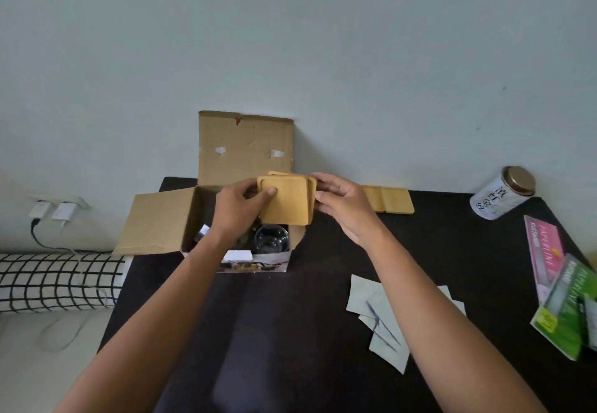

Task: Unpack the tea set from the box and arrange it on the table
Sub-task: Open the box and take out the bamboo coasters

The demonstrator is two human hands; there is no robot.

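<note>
I hold a small stack of square wooden coasters (287, 201) between both hands, just above the far right corner of the open cardboard box (206, 218), which sits on the dark surface (290, 315). They look like thin, stiff, light boards with rounded corners and a shallow recessed face; I judge them hard to break but smooth enough to slide over one another, so the safe hold is on the edges, squeezing the whole stack together.

My left hand (240, 209) is curled around the stack's left edge, thumb pressed flat on the front face. My right hand (339, 202) is half closed on the right edge, fingertips fanning the boards, as if to peel one off. Both forearms reach forward from the near edge, wrists level.

Two coasters on the surface (387, 199) already lie side by side to the right, touching. A glass vessel (270, 238) sits inside the box; that I would treat as fragile.
</note>
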